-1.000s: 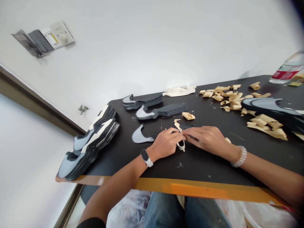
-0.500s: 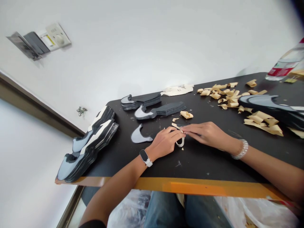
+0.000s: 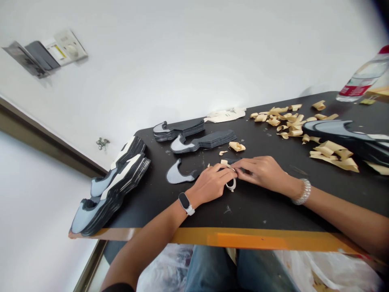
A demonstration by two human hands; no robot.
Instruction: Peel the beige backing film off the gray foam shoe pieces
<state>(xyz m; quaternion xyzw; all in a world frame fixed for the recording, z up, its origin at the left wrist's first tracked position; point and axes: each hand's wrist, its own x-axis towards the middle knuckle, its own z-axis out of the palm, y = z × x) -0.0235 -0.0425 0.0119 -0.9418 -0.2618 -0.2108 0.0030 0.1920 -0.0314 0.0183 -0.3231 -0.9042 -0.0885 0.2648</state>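
A flat cut piece, light grey at its curved end [image 3: 178, 173] and dark beyond, lies on the black table. My left hand [image 3: 214, 182] covers its dark part, fingers bent and pressed together, holding it down. Opposite it, my right hand [image 3: 263, 174] is closed in a pinch on a thin white strip [image 3: 231, 185], which curls in a loop below the fingertips. Both hands' fingertips meet there, hiding what exactly each one grips. A pale paper tab [image 3: 224, 162] sticks up just beyond the fingertips.
Stacks of similar pieces stand at the left edge [image 3: 106, 194], behind my hands [image 3: 209, 140] and at the right [image 3: 334, 132]. Curled tan backing scraps [image 3: 291, 121] lie scattered behind right. White sheets [image 3: 225, 115] rest by the wall. A water bottle [image 3: 360, 81] stands far right.
The right fingers have shifted slightly at the strip, and its loop looks a little narrower. The paper tab sits a little lower. The whole view has moved slightly.
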